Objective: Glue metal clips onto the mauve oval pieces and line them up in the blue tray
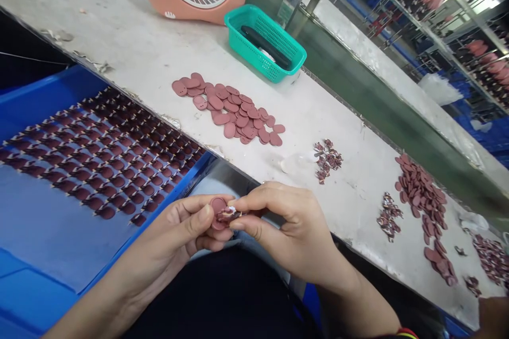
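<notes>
Left hand [175, 228] and right hand [286, 228] pinch a small piece to a disc at lower centre

The left hand comes in from the lower left, palm turned inward, with its thumb and fingers [212, 234] clamped around the rim of a round mauve rubber disc [218, 204]. The right hand reaches from the lower right, wrist raised, its thumb and forefinger together on a small dark-red and white piece [228, 215], which lies across the disc's face between the two hands. Just left of them, a blue tray [47, 233] holds rows of dark-red pieces [103, 153]. Across the tabletop [131, 47] at centre lies a loose pile of mauve discs [226, 108], with a cluster of small pieces [328, 161] to its right
</notes>
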